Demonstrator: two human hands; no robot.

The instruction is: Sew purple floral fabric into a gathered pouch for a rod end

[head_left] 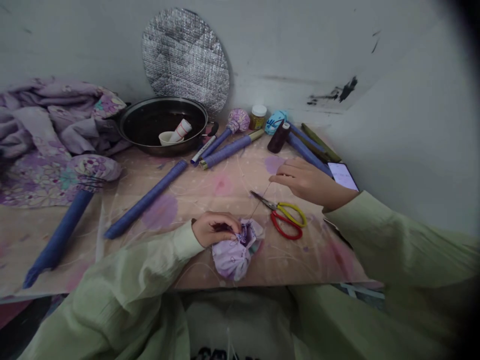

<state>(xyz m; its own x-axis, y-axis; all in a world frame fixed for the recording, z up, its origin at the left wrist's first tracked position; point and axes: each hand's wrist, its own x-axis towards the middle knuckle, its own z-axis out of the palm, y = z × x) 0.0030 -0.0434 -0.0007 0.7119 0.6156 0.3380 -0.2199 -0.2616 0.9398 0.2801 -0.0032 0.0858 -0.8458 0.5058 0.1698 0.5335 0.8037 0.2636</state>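
Observation:
Near the table's front edge, my left hand [217, 228] pinches the gathered rim of a small lilac cloth pouch [232, 260]. A dark thread [260, 201] runs up taut from its puckered opening to my right hand [305, 182]. The fingertips of that hand are pressed together on the thread's upper end; whether a needle is in them is too small to tell. Between and below the hands lie scissors [290, 220] with one red and one yellow handle, blades towards the upper left. A dark thread spool [278, 139] rests beyond my right hand.
Blue-wrapped sticks [148, 200] lie about the table, some with cloth heads [239, 120]. A black pan [131, 142] holds a small cup [167, 138]. Floral cloth [35, 172] is heaped left. A jar [258, 118] stands by the wall; a phone [343, 175] lies right.

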